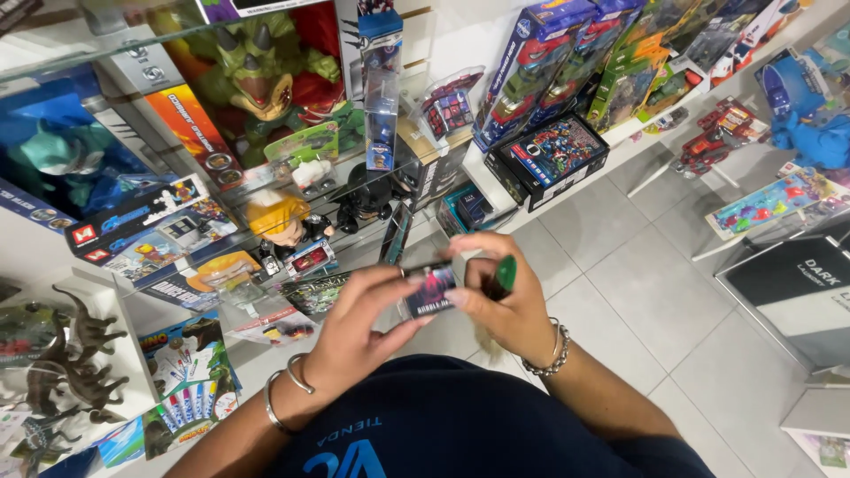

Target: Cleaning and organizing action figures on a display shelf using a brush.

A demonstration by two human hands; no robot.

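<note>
left hand (pixel 359 332) — fingers clamped on the left edge of a small glossy toy box (pixel 430 289), held at chest height over the grey tiled floor (pixel 655 292) | right hand (pixel 505 296) — fingers pinch the box's right edge (a green marker (pixel 505 273) tucked among them) | glass shelf (pixel 292 186) with boxed figures behind

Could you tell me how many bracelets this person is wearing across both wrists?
3: two silver bangles on the left wrist, one beaded bracelet on the right wrist.
</note>
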